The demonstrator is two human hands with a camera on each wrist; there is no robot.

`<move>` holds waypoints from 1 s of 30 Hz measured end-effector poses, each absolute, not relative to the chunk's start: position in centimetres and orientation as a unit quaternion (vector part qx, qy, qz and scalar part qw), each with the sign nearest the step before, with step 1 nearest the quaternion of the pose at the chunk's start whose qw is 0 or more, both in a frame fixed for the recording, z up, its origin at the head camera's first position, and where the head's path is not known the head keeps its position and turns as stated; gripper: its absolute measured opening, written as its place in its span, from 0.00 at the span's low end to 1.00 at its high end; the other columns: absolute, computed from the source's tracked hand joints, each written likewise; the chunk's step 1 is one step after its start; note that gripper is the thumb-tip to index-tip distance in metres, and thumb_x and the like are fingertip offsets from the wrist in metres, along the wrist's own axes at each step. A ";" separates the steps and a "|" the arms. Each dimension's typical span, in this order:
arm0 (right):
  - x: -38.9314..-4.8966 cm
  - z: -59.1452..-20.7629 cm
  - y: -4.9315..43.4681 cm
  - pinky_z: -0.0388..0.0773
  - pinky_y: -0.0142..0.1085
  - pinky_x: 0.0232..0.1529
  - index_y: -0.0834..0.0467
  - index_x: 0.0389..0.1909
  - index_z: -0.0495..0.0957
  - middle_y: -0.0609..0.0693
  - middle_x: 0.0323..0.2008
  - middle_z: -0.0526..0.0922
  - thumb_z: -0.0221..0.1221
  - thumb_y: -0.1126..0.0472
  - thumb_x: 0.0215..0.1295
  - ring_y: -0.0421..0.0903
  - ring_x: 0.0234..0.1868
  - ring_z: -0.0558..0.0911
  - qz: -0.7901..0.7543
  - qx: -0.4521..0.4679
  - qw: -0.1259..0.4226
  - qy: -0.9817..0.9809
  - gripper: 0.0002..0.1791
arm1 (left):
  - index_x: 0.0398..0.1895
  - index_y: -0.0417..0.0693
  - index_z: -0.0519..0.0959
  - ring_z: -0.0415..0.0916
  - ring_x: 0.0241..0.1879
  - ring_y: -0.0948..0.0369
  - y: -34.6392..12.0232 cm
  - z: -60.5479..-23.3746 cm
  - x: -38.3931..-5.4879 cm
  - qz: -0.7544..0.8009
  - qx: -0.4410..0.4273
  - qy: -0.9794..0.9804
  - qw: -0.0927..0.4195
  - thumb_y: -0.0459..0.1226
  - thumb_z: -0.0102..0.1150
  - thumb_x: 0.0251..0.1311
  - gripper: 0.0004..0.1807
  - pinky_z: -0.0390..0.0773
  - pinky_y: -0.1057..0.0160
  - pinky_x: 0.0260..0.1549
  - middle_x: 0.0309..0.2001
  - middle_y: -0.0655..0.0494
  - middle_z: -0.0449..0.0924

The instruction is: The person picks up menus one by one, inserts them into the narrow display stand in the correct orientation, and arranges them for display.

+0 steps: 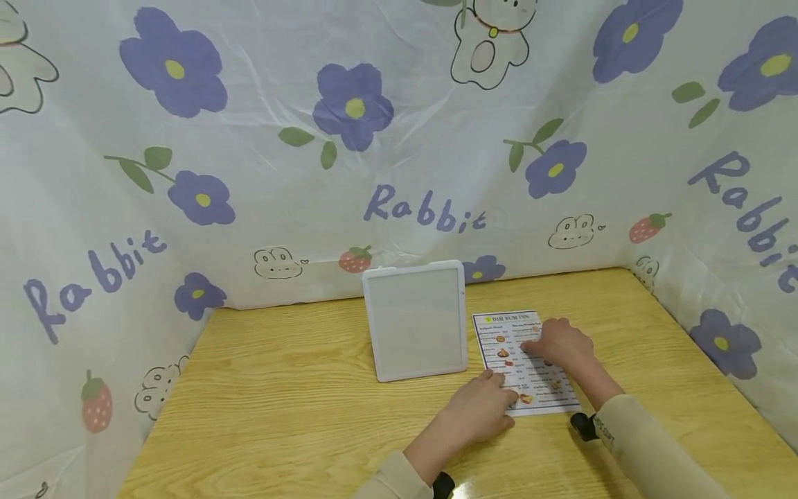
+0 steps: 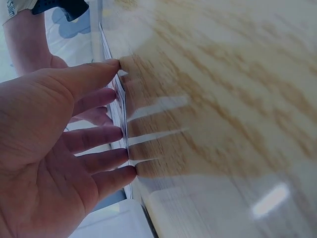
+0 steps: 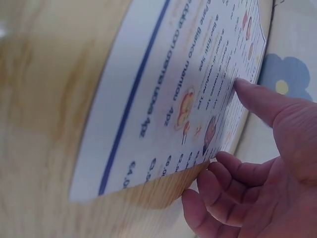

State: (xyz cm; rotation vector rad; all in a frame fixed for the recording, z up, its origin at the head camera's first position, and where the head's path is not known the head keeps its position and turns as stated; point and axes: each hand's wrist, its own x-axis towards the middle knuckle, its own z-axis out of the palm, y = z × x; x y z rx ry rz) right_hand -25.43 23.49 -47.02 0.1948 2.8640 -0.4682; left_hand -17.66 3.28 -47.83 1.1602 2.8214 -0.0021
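A printed menu sheet (image 1: 541, 381), headed DIM SUM INN, lies on the table with small food pictures and text. At its lower left corner my left hand (image 1: 476, 410) rests with fingers spread. The left wrist view shows the fingertips (image 2: 130, 173) and thumb down along the sheet's edge. My right hand (image 1: 566, 346) is at the right side of the menu. In the right wrist view its thumb (image 3: 255, 96) lies on the printed face, while the other fingers (image 3: 213, 191) curl at the sheet's side edge.
Left of the menu a white-framed panel (image 1: 418, 326) with a blank grey face stands upright on the wood-grain table (image 1: 280, 416). Fabric (image 1: 411, 159) printed with flowers, rabbits and lettering hangs behind and on both sides. Each wrist wears a black device.
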 end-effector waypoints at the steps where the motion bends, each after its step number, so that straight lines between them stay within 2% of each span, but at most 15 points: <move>1: -25.4 -47.1 23.5 0.77 0.48 0.30 0.74 0.46 0.77 0.70 0.44 0.76 0.67 0.43 0.64 0.56 0.32 0.77 -0.161 0.067 0.116 0.978 0.34 | 0.59 0.63 0.84 0.72 0.66 0.56 3.3 -47.9 -17.7 -0.001 0.381 0.924 0.044 0.52 0.68 0.65 0.21 0.64 0.62 0.70 0.59 0.58 0.79; 6: -25.3 -47.2 23.3 0.74 0.43 0.26 0.70 0.39 0.78 0.61 0.32 0.79 0.67 0.44 0.64 0.53 0.28 0.76 -0.164 0.073 0.114 0.977 0.28 | 0.59 0.63 0.85 0.71 0.65 0.63 3.4 -48.1 -17.8 0.000 0.388 0.921 0.032 0.50 0.67 0.66 0.19 0.62 0.64 0.70 0.56 0.61 0.80; 9: -25.2 -47.0 23.2 0.73 0.43 0.25 0.69 0.36 0.78 0.59 0.29 0.78 0.66 0.45 0.65 0.52 0.27 0.76 -0.164 0.070 0.113 0.977 0.26 | 0.57 0.64 0.86 0.73 0.63 0.65 3.5 -48.3 -17.9 -0.002 0.394 0.919 0.022 0.50 0.66 0.67 0.17 0.62 0.64 0.70 0.54 0.62 0.81; 14: -24.9 -46.9 23.0 0.77 0.47 0.28 0.70 0.37 0.78 0.63 0.35 0.78 0.65 0.47 0.67 0.54 0.29 0.77 -0.158 0.054 0.118 0.979 0.25 | 0.56 0.64 0.87 0.74 0.59 0.65 3.4 -48.6 -17.8 -0.007 0.395 0.919 0.012 0.49 0.66 0.67 0.16 0.63 0.65 0.69 0.50 0.62 0.82; 17: -24.8 -46.9 23.0 0.78 0.49 0.30 0.73 0.41 0.78 0.68 0.39 0.76 0.65 0.47 0.68 0.56 0.31 0.77 -0.153 0.051 0.116 0.980 0.28 | 0.56 0.65 0.87 0.74 0.60 0.63 3.4 -48.7 -17.8 -0.004 0.393 0.920 0.011 0.49 0.66 0.67 0.16 0.63 0.66 0.69 0.51 0.62 0.82; 25: -24.9 -46.7 23.2 0.75 0.48 0.31 0.75 0.46 0.77 0.70 0.43 0.75 0.65 0.47 0.67 0.57 0.33 0.75 -0.164 0.050 0.117 0.978 0.31 | 0.53 0.65 0.88 0.75 0.56 0.67 3.5 -48.5 -17.8 -0.011 0.403 0.915 0.005 0.49 0.67 0.66 0.14 0.63 0.67 0.69 0.48 0.64 0.82; 30: -25.1 -47.0 23.1 0.77 0.49 0.34 0.78 0.49 0.74 0.70 0.43 0.75 0.64 0.48 0.68 0.57 0.35 0.76 -0.192 0.049 0.124 0.972 0.32 | 0.54 0.64 0.88 0.74 0.61 0.66 3.4 -48.5 -18.0 -0.002 0.395 0.918 0.017 0.48 0.67 0.67 0.14 0.63 0.66 0.69 0.55 0.63 0.82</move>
